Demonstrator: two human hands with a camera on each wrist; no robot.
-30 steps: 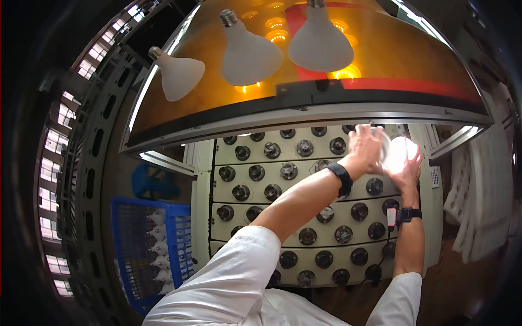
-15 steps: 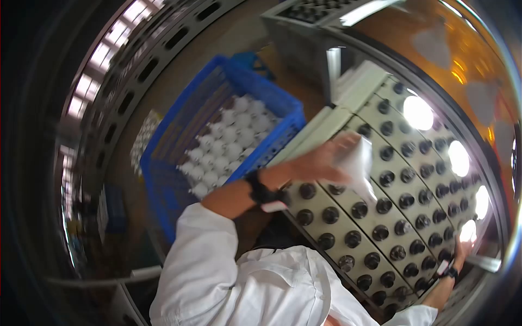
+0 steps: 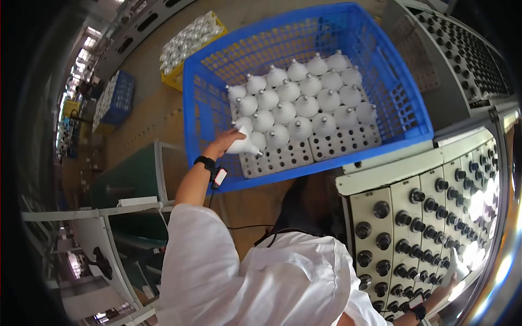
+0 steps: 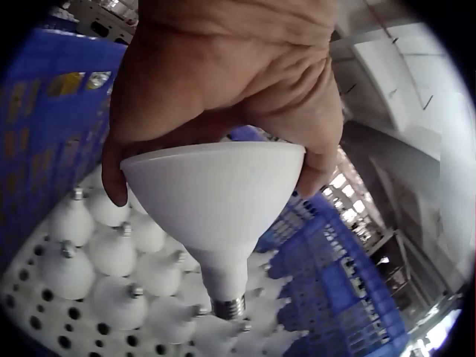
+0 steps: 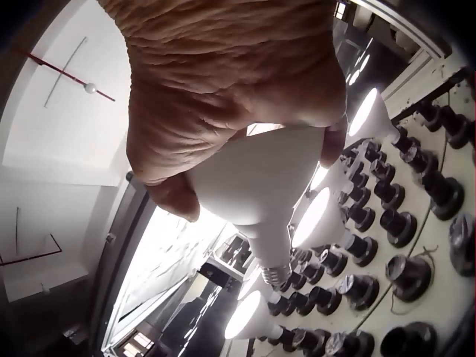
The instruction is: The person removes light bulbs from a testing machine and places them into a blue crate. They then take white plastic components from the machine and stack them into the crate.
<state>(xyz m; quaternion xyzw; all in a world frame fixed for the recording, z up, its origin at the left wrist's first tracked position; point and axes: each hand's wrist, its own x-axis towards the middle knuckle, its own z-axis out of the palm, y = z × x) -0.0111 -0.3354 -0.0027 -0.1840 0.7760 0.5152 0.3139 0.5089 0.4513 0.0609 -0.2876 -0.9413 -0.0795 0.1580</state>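
My left hand (image 3: pixel 222 145) grips a white bulb (image 3: pixel 243 144) over the near left corner of the blue crate. In the left wrist view the fingers of the left hand (image 4: pixel 223 89) span the wide rim of the bulb (image 4: pixel 216 201), its metal screw base pointing down. Rows of white bulbs (image 3: pixel 284 112) stand base up on a white holed tray (image 3: pixel 293 154) inside the crate. Far to the right, my right hand (image 3: pixel 447 288) is at the socket panel (image 3: pixel 375 201). The right wrist view has the right hand (image 5: pixel 238 82) gripping another white bulb (image 5: pixel 256 178), base down, beside lit bulbs (image 5: pixel 312 219).
The blue crate (image 3: pixel 193 108) has high slotted walls. Behind it stand a yellow crate (image 3: pixel 173 79) of bulbs and another blue crate (image 3: pixel 124 92). A second socket panel (image 3: pixel 462 60) is at the back right. A metal frame (image 3: pixel 161 179) and a thin cable (image 3: pixel 247 226) lie at the near left.
The view has swung left to the crate. Both hands were together at the panel's far right; the left has since moved left over the crate with a bulb. Lit bulbs now show on the panel.
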